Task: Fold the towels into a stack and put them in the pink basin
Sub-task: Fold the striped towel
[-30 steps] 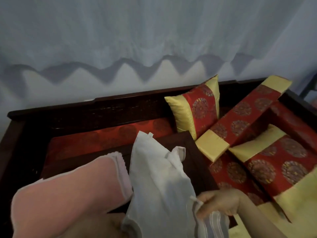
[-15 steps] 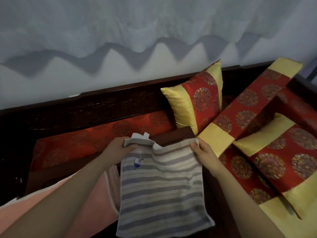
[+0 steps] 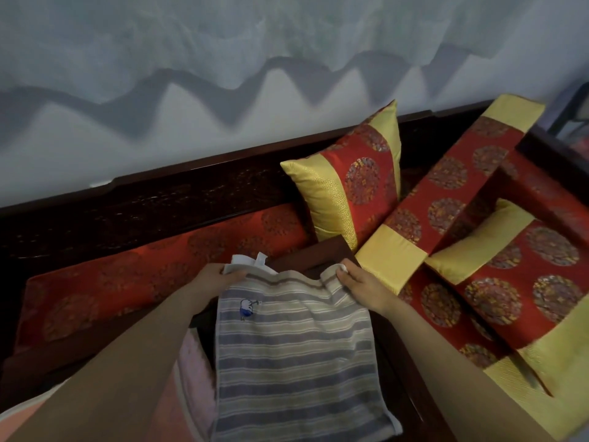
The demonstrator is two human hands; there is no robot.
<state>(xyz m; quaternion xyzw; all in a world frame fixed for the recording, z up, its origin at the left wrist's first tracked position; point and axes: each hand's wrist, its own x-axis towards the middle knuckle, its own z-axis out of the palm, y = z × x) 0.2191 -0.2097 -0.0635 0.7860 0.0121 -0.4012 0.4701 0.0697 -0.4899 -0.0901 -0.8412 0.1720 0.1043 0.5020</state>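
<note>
A grey and beige striped towel point(image 3: 293, 362) with a small blue emblem hangs spread in front of me over a dark wooden table point(image 3: 322, 255). My left hand point(image 3: 213, 280) pinches its top left corner, where white tags stick up. My right hand point(image 3: 358, 287) pinches the top right corner. A pink towel point(image 3: 194, 387) lies under my left forearm at the lower left. No pink basin is in view.
A dark wooden couch point(image 3: 159, 202) with a red patterned seat pad point(image 3: 127, 282) runs behind the table. Red and yellow cushions point(image 3: 353, 189) stand and lie to the right. A pale curtain point(image 3: 287, 43) hangs above.
One second ago the towel hung bunched with its white side out; both hands now hold it by its top corners, striped side showing. Since half a second ago it sags a little between them.
</note>
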